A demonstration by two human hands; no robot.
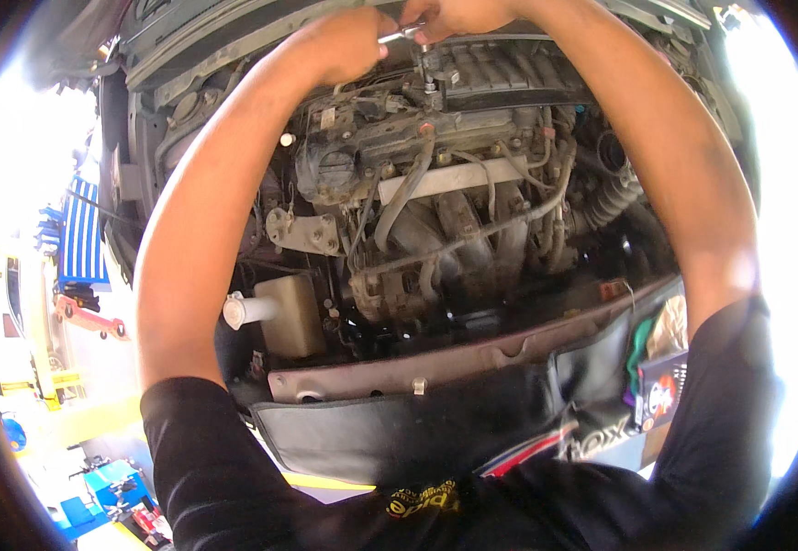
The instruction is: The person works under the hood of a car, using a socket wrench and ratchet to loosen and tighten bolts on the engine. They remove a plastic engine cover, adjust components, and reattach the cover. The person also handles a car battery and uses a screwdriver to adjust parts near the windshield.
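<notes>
Both my arms reach over a car's engine to its far side. My left hand [355, 44] is closed around the handle end of a shiny ratchet wrench [401, 36]. The fingers of my right hand [468, 16] are curled at the other end of the ratchet, over its head. Below that end a metal socket extension [430, 69] stands roughly upright, its lower end down by the engine's top cover [371, 147]. What it sits on is too small to make out. A ribbed black plastic part [523, 75] lies right of the extension.
Hoses and a metal pipe [472, 241] cross the engine's front. A white-capped reservoir [289, 317] stands front left. A black fender cover [399, 436] hangs over the car's front edge, with a dark box [663, 390] at its right. A red floor jack [89, 317] is far left.
</notes>
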